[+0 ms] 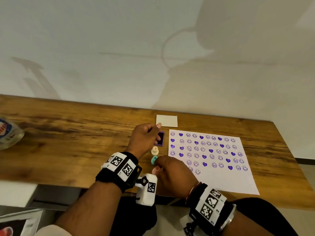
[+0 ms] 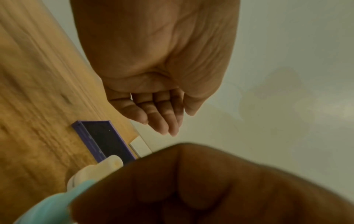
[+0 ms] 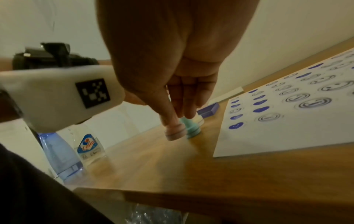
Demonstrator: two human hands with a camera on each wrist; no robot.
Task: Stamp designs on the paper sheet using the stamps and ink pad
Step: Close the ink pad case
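Note:
The white paper sheet (image 1: 219, 178) lies on the right of the wooden table (image 1: 68, 133), covered with rows of purple hearts and smiley faces. To its left sits the purple ink pad (image 1: 161, 138) (image 2: 107, 141), uncovered. My left hand (image 1: 146, 138) hovers over the pad's left side with relaxed fingers (image 2: 164, 118) and holds nothing. A cream stamp (image 1: 154, 150) (image 2: 95, 168) and a teal stamp (image 1: 154, 160) (image 3: 191, 125) stand in front of the pad. My right hand (image 1: 172, 171) pinches a pink stamp (image 3: 174, 130) by its handle, low over the table beside the teal one.
A small white card (image 1: 166, 120) lies behind the ink pad near the wall. A clear labelled bottle (image 1: 8, 133) (image 3: 90, 147) stands at the table's far left, and a blue-tinted bottle (image 3: 63, 156) is near the front edge. The table's front edge runs just below my wrists.

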